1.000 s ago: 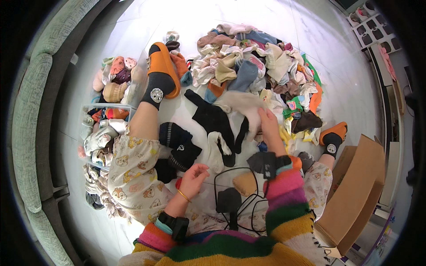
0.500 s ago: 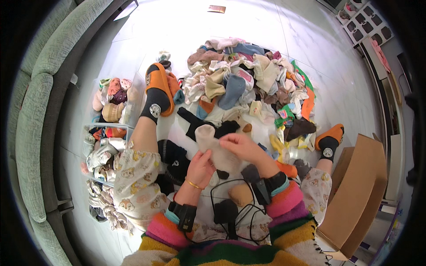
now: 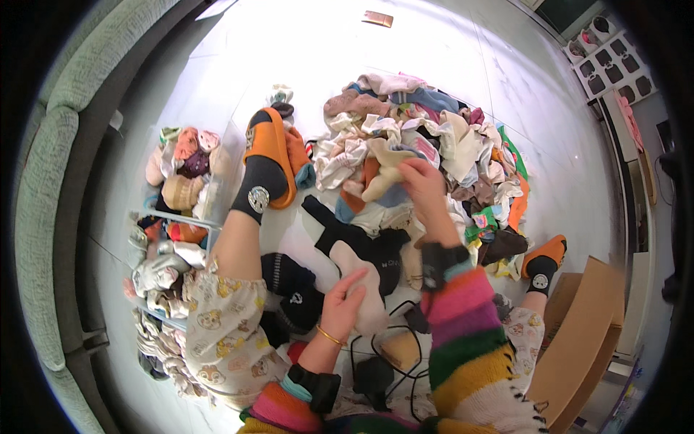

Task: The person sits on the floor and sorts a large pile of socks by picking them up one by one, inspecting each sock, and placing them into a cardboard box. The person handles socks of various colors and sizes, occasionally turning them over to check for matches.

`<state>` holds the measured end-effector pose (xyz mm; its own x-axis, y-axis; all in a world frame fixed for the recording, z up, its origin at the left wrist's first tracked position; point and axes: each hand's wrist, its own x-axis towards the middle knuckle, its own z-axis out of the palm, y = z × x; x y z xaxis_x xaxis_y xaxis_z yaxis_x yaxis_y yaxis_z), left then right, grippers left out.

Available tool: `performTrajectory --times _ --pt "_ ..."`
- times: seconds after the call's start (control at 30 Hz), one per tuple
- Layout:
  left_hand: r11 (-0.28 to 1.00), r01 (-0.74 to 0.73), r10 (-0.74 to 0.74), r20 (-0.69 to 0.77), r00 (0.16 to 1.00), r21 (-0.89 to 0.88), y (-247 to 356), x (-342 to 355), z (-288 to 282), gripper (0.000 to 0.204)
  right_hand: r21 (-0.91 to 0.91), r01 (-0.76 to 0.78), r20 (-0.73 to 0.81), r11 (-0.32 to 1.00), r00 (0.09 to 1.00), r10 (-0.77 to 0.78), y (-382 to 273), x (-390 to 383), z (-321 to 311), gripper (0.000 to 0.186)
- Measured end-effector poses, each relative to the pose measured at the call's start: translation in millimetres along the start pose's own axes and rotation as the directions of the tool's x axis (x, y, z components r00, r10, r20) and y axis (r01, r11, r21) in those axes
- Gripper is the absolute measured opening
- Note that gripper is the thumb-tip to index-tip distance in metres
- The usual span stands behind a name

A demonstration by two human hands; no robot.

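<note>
A pale off-white sock (image 3: pixel 370 302) lies along my left hand (image 3: pixel 341 309), pinned by its thumb and fingers just above the floor. My right hand (image 3: pixel 428 189) reaches out to the sock pile and pinches the edge of a cream sock (image 3: pixel 385 173). Around that hand are many mixed socks, with a blue-grey sock (image 3: pixel 395 197) partly covered beneath the cream one. Black socks (image 3: pixel 377 249) lie spread on the floor beyond my left hand. Several dark navy socks (image 3: pixel 293 289) rest beside my left leg.
Clear plastic bins (image 3: pixel 177 217) of rolled socks stand left of my leg, beside a grey sofa (image 3: pixel 47 217). A cardboard box (image 3: pixel 582 347) is at the right. Orange slippers (image 3: pixel 271 152) are on my feet. A black cable (image 3: pixel 354 354) loops near my lap.
My right hand has let go of the pale sock and moved forward to the pile, taking hold of a cream sock. The left hand keeps the pale sock, slightly lower and to the right.
</note>
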<state>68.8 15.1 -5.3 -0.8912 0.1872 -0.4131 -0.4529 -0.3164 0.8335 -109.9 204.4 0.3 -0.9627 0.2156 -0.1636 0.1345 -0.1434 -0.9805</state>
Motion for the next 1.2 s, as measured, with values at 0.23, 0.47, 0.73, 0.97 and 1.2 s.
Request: performTrajectory --times 0.23,0.47,0.73,0.97,1.2 --pt "0.805 0.227 -0.019 0.357 0.934 -0.549 17.5 -11.8 32.1 0.052 0.297 -0.356 0.357 0.886 0.902 0.242 -49.1 -162.9 -56.9 0.029" --pt "0.698 0.374 -0.004 0.519 0.855 -0.61 27.5 -45.7 35.8 0.084 0.359 -0.4 0.208 0.843 0.915 0.346 -52.6 -237.5 -63.3 0.045" --pt "0.988 0.048 -0.018 0.198 0.98 -0.149 25.0 -59.2 27.6 0.025 0.339 -0.305 0.217 0.89 0.946 0.242 -56.0 -269.8 -73.3 0.057" --pt "0.997 -0.074 0.074 0.226 0.971 -0.009 34.0 -62.0 19.3 0.015 0.413 -0.362 0.263 0.836 0.926 0.271 -55.5 -274.0 -79.0 0.053" --pt "0.986 -0.113 0.103 -0.083 0.991 -0.126 37.8 -40.9 -13.7 0.01 -0.13 -0.466 0.424 0.875 0.772 0.474 -66.3 -272.4 -98.3 0.032"
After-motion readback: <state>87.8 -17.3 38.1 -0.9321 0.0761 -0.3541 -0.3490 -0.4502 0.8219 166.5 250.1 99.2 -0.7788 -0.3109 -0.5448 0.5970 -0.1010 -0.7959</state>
